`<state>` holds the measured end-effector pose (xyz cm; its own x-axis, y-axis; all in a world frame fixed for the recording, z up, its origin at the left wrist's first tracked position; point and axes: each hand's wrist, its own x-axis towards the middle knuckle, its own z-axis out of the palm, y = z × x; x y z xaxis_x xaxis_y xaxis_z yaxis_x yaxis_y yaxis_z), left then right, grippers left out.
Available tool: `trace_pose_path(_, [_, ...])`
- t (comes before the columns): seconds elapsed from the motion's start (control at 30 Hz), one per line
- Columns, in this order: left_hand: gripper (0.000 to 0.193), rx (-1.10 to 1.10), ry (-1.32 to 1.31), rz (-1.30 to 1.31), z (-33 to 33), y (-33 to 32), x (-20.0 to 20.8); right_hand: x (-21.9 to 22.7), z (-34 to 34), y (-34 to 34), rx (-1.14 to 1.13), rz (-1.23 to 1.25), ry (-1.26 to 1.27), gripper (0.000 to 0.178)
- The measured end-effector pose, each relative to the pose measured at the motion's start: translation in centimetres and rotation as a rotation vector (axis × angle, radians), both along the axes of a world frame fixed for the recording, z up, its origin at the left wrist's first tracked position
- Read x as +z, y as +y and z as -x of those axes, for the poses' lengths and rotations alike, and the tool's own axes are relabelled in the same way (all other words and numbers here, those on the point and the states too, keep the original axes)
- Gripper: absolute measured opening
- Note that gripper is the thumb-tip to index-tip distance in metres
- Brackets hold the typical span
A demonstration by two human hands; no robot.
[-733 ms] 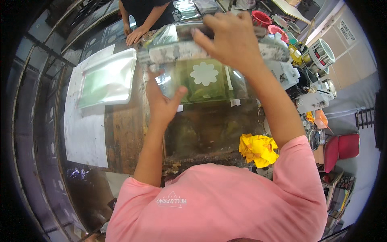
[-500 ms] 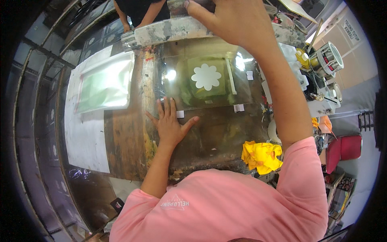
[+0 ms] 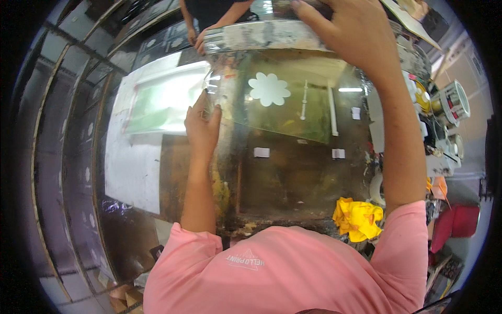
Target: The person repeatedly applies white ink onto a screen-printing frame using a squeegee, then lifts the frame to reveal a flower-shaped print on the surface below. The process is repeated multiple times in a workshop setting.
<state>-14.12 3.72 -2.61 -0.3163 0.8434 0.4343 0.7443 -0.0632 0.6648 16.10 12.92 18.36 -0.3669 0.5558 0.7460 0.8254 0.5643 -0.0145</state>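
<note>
Head view: left hand (image 3: pixel 204 123) is pinching clear film (image 3: pixel 292 116), right hand (image 3: pixel 353 34) gripping frame (image 3: pixel 264 35), printed can (image 3: pixel 452 103) standing rightward, shirt (image 3: pixel 293 272) bearing lettering.

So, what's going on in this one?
A person in a pink T-shirt is working at a brown wooden table. Their left hand holds the left edge of a clear plastic sheet bearing a white flower shape. Their right hand is at a long, white, dark-smudged bar beyond the sheet; its fingertips are partly hidden. Another person in dark clothing stands across the table. A crumpled yellow cloth lies at the near right.
</note>
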Motion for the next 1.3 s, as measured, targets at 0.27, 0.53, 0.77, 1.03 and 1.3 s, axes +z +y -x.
trace_pose_path(0.27, [0.077,0.179,0.159,0.228,16.4,3.1,-1.7,-0.4,-0.6,0.7,0.030,0.086,-0.024,0.050])
trace_pose_path(0.53, [0.077,0.189,0.592,0.359,15.1,-2.8,-6.8,-1.7,-0.7,0.1,0.027,-0.097,-0.041,0.054])
trace_pose_path(0.77, [0.063,0.175,0.535,0.421,14.0,-3.2,-6.1,-0.6,-0.5,0.3,-0.001,0.213,-0.025,0.053])
trace_pose_path(1.03, [0.062,-0.092,0.457,0.427,10.9,-0.6,2.2,0.1,-0.1,0.2,-0.005,0.113,-0.015,0.049])
trace_pose_path(1.3, [0.103,-0.443,0.596,0.512,-9.5,-2.6,-5.9,-1.2,-0.8,0.5,0.016,-0.011,-0.051,0.051])
